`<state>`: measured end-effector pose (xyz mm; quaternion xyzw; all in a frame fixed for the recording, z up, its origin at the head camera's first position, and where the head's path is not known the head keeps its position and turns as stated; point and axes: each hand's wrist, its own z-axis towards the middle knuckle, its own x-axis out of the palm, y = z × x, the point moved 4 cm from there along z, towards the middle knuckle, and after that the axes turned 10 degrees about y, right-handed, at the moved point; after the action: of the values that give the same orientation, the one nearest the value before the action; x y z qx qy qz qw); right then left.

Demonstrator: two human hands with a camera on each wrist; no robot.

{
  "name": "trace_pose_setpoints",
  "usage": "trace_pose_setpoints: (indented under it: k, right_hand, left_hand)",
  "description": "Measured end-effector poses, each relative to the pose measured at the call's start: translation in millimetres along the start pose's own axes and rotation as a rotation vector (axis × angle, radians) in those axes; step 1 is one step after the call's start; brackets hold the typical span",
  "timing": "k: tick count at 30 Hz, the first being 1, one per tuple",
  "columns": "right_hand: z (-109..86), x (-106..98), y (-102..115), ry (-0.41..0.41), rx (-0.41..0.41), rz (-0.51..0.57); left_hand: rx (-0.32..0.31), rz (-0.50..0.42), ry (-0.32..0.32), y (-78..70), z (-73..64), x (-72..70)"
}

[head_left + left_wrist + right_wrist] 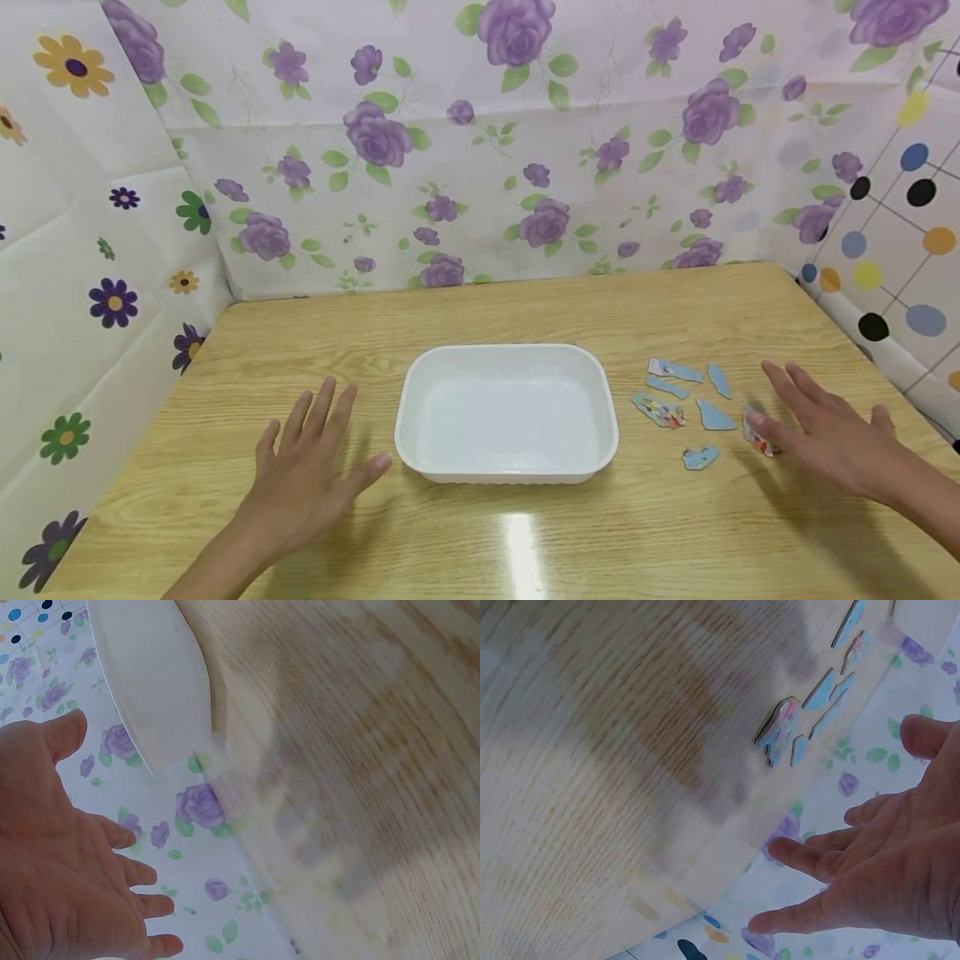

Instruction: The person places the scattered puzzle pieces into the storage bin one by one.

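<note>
Seven flat picture pieces (715, 415) on the wooden counter (510, 308), to the right of the white tray (506, 425). Loose and single, with gaps between; two at the far side of the group nearly touching. Mostly light blue, with busier print on some. Tray upright near the middle of the counter, no piece inside.

Left hand (300, 479) above the counter, just left of the tray; fingers (339, 417) extended and spread apart, nothing held. Right hand (836, 437) at the right end of the group; fingers (787, 392) likewise apart, nothing held. In the head view, overlapping the rightmost piece (761, 444); in the right wrist view, well apart from every piece. Judged as hovering, no contact.

Progress, by judgement: at a starting layout or a pause; cannot tell which. Done, as far as visible: all seven laid out separately, within easy reach of the right side. Not yet done: any piece lifted, any two joined, any placed in the tray. Beyond the far edge, a purple-flowered sheet (450, 167).
</note>
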<state>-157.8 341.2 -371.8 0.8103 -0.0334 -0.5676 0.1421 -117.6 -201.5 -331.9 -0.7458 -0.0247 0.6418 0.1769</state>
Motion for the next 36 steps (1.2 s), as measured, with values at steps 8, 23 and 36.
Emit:
trace_pose_setpoints:
  k: [8, 23, 36]
  right_hand:
    - [0.0, -4, 3, 0.001, 0.019, -0.047]
    - [5.5, -7, -5, -0.083, -0.116, 0.076]
    - [6.7, -4, -10, -0.045, -0.127, 0.172]
  left_hand:
    - [0.011, -0.087, 0.001, -2.7, 0.5, 1.2]
    - [0.048, -0.201, 0.008, -11.4, 4.8, 2.8]
    - [0.051, -0.339, 0.083, -17.9, 11.3, 9.8]
